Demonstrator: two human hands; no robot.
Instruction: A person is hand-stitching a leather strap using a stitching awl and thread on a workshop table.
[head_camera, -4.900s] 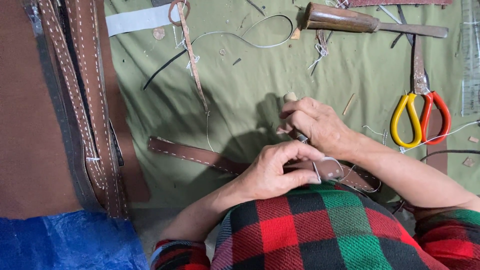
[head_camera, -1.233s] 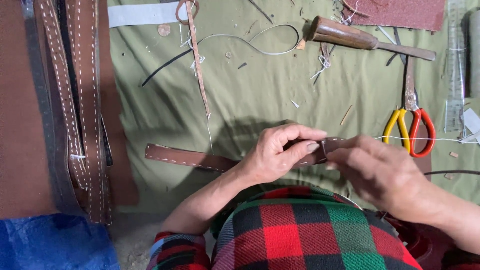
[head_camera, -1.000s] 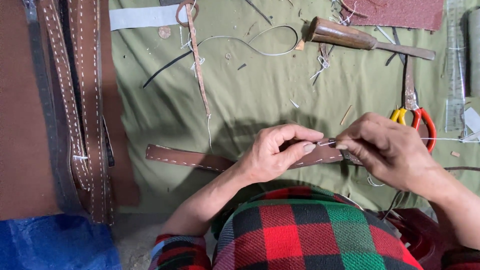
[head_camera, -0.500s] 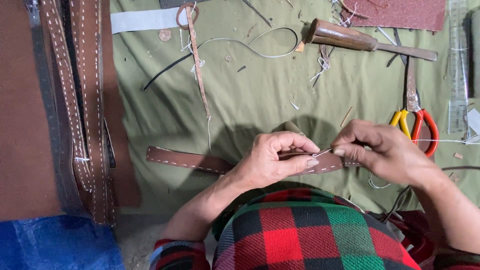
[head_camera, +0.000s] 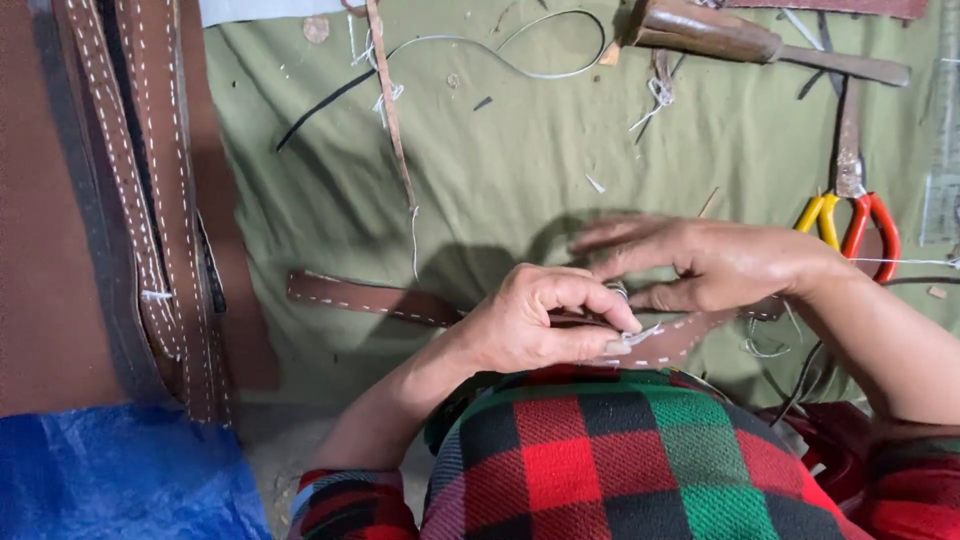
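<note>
The left hand (head_camera: 535, 325) curls shut around a brown leather strap (head_camera: 380, 298) with white stitches, lying flat on the green cloth (head_camera: 500, 170). The right hand (head_camera: 720, 265) pinches something small at the strap, other fingers spread. Smooth scissors (head_camera: 850, 215) with yellow and red handles lie near.

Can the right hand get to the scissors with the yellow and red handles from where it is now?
Probably yes. The scissors with the yellow and red handles lie on the green cloth just beyond the right hand, nothing between them. But that hand is at the brown stitched leather strap, which the left hand pinches.
</note>
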